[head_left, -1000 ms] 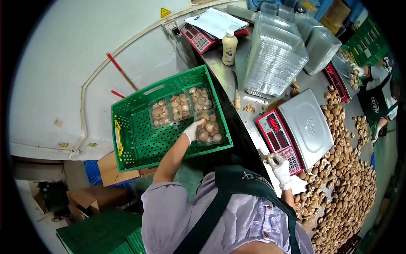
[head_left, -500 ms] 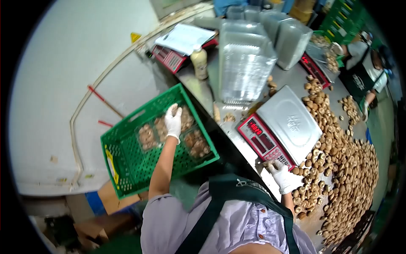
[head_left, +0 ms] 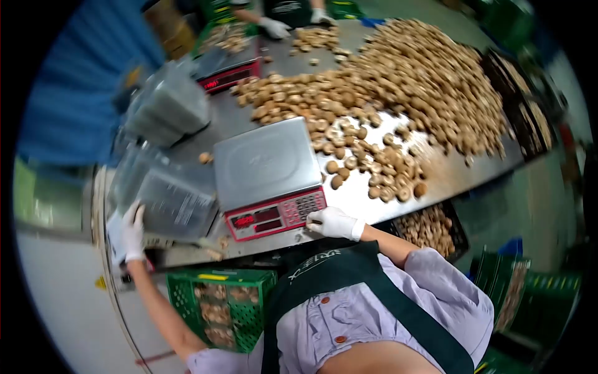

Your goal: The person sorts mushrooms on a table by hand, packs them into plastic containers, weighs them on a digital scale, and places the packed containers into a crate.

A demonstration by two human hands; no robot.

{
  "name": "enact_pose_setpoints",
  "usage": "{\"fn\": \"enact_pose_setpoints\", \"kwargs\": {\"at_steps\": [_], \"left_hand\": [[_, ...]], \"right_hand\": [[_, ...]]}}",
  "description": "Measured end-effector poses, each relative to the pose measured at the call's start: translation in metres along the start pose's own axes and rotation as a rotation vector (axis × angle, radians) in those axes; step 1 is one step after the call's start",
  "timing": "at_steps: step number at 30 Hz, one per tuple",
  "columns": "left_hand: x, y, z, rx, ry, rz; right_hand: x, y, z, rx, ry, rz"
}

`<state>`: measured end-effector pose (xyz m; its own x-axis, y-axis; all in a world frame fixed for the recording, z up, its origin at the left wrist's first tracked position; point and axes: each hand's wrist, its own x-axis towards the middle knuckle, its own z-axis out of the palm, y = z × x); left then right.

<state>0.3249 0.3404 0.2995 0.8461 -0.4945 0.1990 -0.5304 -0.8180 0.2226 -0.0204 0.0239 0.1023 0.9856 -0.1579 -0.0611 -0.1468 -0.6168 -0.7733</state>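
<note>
My left hand (head_left: 132, 235), in a white glove, is at the near left side of a stack of clear plastic trays (head_left: 177, 202). Its fingers are stretched out, and blur hides whether they touch the stack. My right hand (head_left: 336, 223), also gloved, is at the front right corner of a red-framed weighing scale (head_left: 274, 215); its fingers are slightly bent and apart, with nothing visible in them. The scale's metal plate (head_left: 265, 163) is bare. Loose mushrooms (head_left: 386, 171) lie on the steel table to its right.
Below the table edge stands a green crate (head_left: 261, 280) holding packed mushroom trays (head_left: 215, 311). A large mushroom heap (head_left: 430, 81) covers the table's far right. Across the table are a co-worker's gloved hands (head_left: 275, 27) and a second scale (head_left: 229, 76). More stacked trays (head_left: 168, 103) stand behind.
My view has swung right towards the table. My left hand has left the mushroom trays in the green crate and moved up beside the clear tray stack. My right hand stays by the scale's corner.
</note>
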Motion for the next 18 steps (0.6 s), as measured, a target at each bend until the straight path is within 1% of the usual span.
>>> {"fn": "enact_pose_setpoints", "kwargs": {"at_steps": [2,3,4,5,6,7,8,10,12,13,14,15,16,17,18], "left_hand": [[0.019,-0.046,0.003,-0.129,-0.101,-0.017],[0.027,-0.059,0.003,-0.191,-0.120,0.040],[0.032,-0.064,0.004,-0.253,-0.136,0.089],[0.034,-0.059,0.003,-0.221,-0.128,0.094],[0.036,-0.053,0.000,-0.189,-0.118,0.094],[0.040,-0.044,-0.003,-0.194,-0.156,0.038],[0.045,-0.042,-0.001,-0.115,-0.136,0.049],[0.057,-0.059,0.015,0.017,-0.024,0.070],[0.070,-0.073,0.010,0.175,0.143,-0.007],[0.074,-0.077,0.000,0.373,0.328,-0.049],[0.082,-0.072,-0.020,0.430,0.419,0.008],[0.082,-0.066,-0.028,0.322,0.491,-0.094],[0.072,-0.037,-0.033,0.212,0.565,-0.199],[0.066,-0.026,-0.028,0.215,0.564,-0.193],[0.064,-0.018,-0.020,0.251,0.631,-0.122]], "right_hand": [[-0.014,0.010,0.000,0.024,0.064,0.054],[-0.022,0.013,-0.001,0.047,0.070,0.082],[-0.028,0.016,-0.003,0.069,0.073,0.103],[-0.033,0.019,-0.005,0.089,0.043,0.133],[-0.038,0.023,-0.005,0.095,0.060,0.150],[-0.043,0.026,-0.003,0.086,0.076,0.173],[-0.047,0.029,-0.002,0.078,0.090,0.196],[-0.054,0.033,-0.004,0.098,0.090,0.231],[-0.060,0.037,-0.007,0.103,0.081,0.226],[-0.062,0.039,-0.008,0.110,0.085,0.232],[-0.064,0.042,-0.008,0.090,0.087,0.259],[-0.066,0.045,-0.007,0.070,0.089,0.285],[-0.068,0.050,-0.008,0.075,0.089,0.287],[-0.070,0.054,-0.008,0.070,0.098,0.276],[-0.071,0.058,-0.009,0.066,0.110,0.267]]}}
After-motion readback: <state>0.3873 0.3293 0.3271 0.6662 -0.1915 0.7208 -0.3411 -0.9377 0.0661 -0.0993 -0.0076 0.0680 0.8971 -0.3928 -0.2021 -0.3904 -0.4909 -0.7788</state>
